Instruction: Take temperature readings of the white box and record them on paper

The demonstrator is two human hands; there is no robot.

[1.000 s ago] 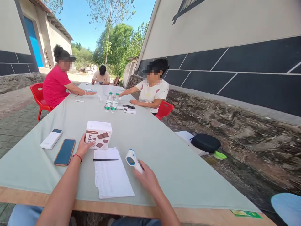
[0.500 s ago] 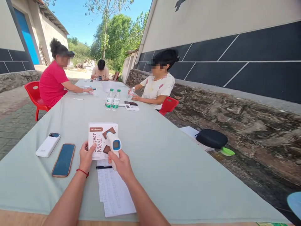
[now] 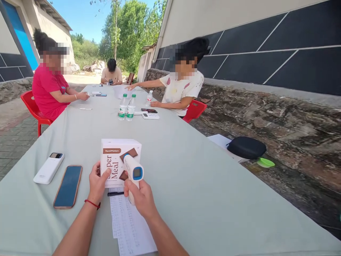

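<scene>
My left hand [image 3: 99,184] grips the left side of a white box [image 3: 112,161] printed "NutriMotion" and "Meal", its thumb lying across the front. In my right hand [image 3: 141,197] is a white infrared thermometer [image 3: 132,167] with a blue-rimmed screen, its front end close in front of the box; I cannot tell whether they touch. Printed paper sheets [image 3: 133,227] lie below the hands. Across their upper end rests a black pen [image 3: 115,194], partly covered by my right hand. To the left are a phone [image 3: 68,186] and a white power bank [image 3: 48,169].
Two water bottles [image 3: 126,109] stand mid-table, with a phone [image 3: 149,110] and a white device [image 3: 150,116] beside them. People sit at the left [image 3: 52,85], far end [image 3: 112,73] and right [image 3: 183,81]. A black case [image 3: 246,147] is beyond the table's right edge.
The box has turned slightly, showing more of its top. The right-hand person has let go of a bottle and stretched an arm across the table; the left-hand person has drawn their hand back.
</scene>
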